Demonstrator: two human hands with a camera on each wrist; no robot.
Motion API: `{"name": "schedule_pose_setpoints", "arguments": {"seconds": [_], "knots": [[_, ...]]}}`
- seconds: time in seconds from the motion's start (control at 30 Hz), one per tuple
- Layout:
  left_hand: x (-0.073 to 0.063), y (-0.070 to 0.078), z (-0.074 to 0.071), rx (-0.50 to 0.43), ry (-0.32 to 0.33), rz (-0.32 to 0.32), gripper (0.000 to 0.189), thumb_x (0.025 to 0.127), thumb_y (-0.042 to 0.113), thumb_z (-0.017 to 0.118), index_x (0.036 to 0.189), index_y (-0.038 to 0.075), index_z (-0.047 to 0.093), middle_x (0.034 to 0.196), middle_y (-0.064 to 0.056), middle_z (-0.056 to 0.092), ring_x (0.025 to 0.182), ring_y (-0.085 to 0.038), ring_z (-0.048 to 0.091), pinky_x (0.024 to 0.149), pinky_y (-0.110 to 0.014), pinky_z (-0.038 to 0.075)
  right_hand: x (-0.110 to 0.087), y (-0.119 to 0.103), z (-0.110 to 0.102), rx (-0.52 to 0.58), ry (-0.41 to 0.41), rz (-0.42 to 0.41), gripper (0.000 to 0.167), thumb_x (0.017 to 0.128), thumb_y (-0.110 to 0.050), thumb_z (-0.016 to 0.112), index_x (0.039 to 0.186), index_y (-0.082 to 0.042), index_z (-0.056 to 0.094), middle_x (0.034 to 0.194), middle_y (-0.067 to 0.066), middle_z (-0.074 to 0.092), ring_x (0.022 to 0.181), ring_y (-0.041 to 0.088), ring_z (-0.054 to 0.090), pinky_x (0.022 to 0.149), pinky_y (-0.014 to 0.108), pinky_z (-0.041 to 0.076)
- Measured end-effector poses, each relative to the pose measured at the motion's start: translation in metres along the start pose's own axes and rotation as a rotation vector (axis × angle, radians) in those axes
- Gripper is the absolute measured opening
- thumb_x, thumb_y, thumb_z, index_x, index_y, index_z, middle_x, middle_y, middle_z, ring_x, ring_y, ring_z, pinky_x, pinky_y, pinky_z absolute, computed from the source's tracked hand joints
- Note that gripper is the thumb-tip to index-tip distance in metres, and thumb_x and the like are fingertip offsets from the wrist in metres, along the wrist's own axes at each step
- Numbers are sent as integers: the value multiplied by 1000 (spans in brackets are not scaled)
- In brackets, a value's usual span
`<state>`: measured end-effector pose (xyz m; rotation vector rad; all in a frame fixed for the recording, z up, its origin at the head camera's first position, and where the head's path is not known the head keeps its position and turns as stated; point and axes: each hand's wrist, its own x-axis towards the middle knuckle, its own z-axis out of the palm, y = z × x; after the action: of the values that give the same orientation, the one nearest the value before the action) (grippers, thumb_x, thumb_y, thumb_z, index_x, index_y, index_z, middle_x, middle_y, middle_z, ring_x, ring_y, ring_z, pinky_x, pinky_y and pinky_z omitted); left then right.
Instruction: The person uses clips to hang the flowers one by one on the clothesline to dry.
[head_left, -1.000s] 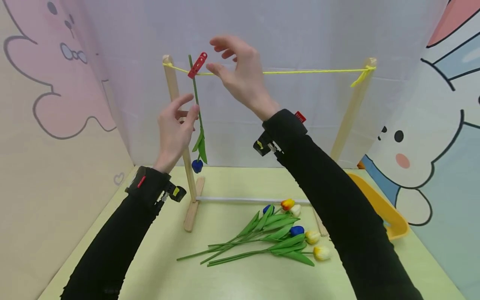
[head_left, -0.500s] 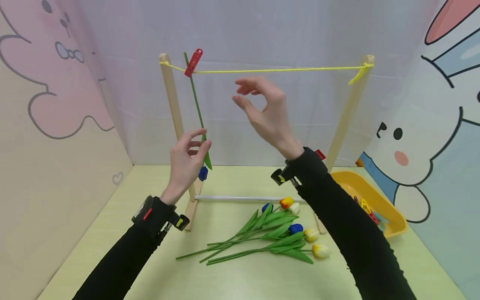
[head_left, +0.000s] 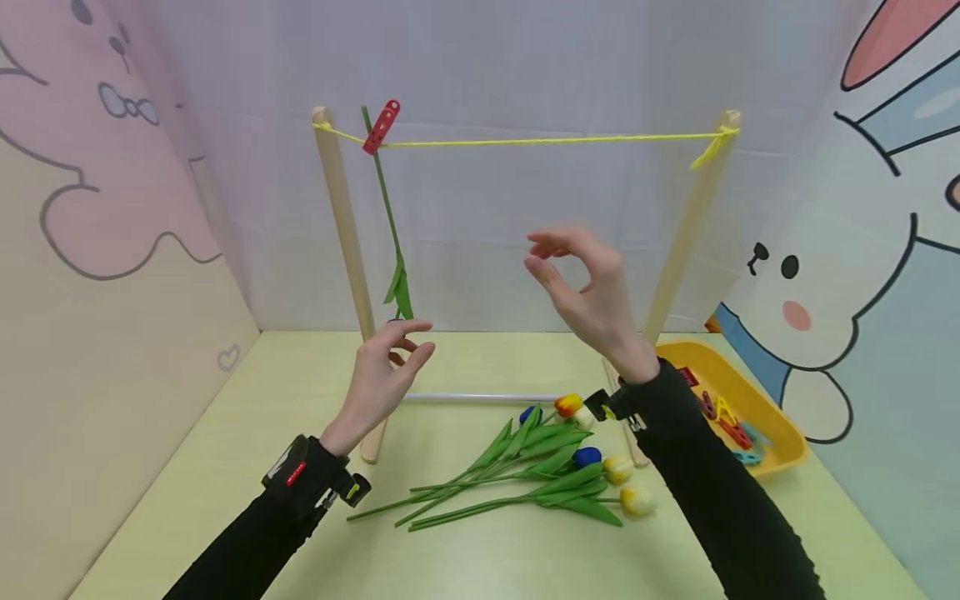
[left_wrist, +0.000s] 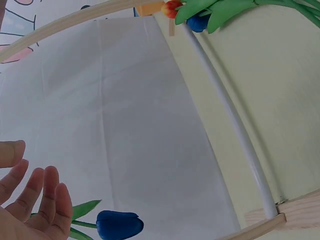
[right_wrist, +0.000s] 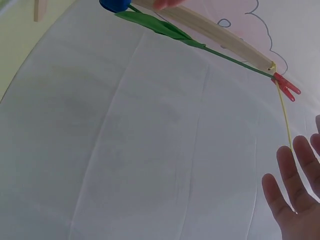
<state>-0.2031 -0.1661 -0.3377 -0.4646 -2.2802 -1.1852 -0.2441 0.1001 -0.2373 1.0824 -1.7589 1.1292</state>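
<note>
A blue artificial tulip (head_left: 401, 292) hangs head down at the left end of the yellow string (head_left: 540, 142). A red clothespin (head_left: 381, 127) clips its stem to the string; the right wrist view shows that clothespin (right_wrist: 286, 86) too. My left hand (head_left: 378, 379) is just below the hanging bloom, fingers loosely bent and holding nothing, and covers most of the bloom in the head view. In the left wrist view the blue bloom (left_wrist: 119, 225) shows beside the fingers. My right hand (head_left: 588, 292), also holding nothing, is below the string on the right, thumb and fingers loosely curved.
Several tulips (head_left: 510, 483) in blue, white-yellow and orange lie on the table (head_left: 300, 550). Two wooden posts (head_left: 341, 217) carry the string, with a white bar (head_left: 480, 398) low between them. A yellow basket (head_left: 780, 454) of clothespins stands at right, partly behind my right arm.
Both hands have come down from the clipped tulip, the right one also moving right, away from the clothespin. The tulip stays hanging. More of the yellow basket shows now.
</note>
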Motion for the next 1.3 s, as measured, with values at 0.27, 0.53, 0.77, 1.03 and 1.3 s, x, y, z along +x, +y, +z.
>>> {"name": "schedule_pose_setpoints", "arguments": {"seconds": [0.27,0.53,0.77,1.03,1.3], "knots": [[-19,-7,6,48,-63,-15,31,92,10,73,123,5,69,119,-13,72,90,-27,69,76,-39,52,-41,8,-21,-36,-9,63,32,85,12,71,116,7,67,105,21,69,100,22,63,98,23,49],[-31,-9,4,95,-131,-17,31,93,11,72,123,5,69,119,-12,72,94,-26,68,80,-46,51,-75,24,-59,-122,-24,166,32,83,18,68,113,7,69,99,23,69,94,3,60,91,14,46],[-36,-17,-3,134,-158,-24,29,93,11,72,121,7,70,116,-10,73,93,-23,67,79,-37,50,-106,43,-101,-295,-72,322,24,88,12,68,111,7,70,96,22,70,92,-19,50,82,3,43],[-44,-26,-5,134,-209,-74,29,93,11,72,122,7,69,115,-9,74,94,-24,67,80,-44,52,-135,60,-142,-381,-260,607,24,100,-9,61,119,5,66,106,27,70,86,-22,47,75,1,41],[-47,-30,-3,141,-236,-86,28,93,12,72,121,9,70,114,-8,74,93,-22,67,78,-34,49,-153,79,-159,-421,-483,771,25,103,-12,57,119,5,66,112,28,69,99,42,66,80,37,58]]}}
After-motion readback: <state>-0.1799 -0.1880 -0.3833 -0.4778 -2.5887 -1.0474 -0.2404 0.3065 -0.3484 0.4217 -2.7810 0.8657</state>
